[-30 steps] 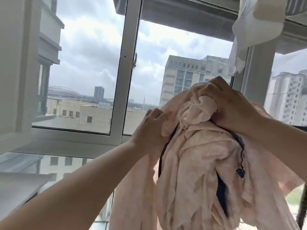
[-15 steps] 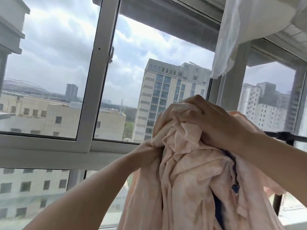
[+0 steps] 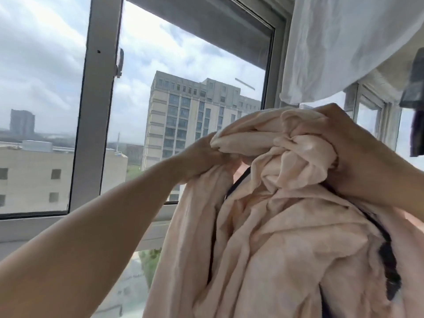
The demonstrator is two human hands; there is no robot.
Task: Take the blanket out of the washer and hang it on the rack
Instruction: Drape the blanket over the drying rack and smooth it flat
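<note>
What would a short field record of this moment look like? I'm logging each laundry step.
setting: by a window, high-rise buildings outside
blanket: pale pink, bunched, held up, mostly hanging down
left hand: grips a bunched fold at the blanket's left
right hand: grips the bunched top
overhead: white cloth hanging above the blanket
dark garment: hanging at the right edge
rack: not clearly visible
stage: blanket not yet hung

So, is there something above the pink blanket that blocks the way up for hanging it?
Yes. A white sheet already hangs directly above the bunched pink blanket, its lower edge just over the right hand. The left hand also grips the blanket. The rack itself is not visible.
</note>
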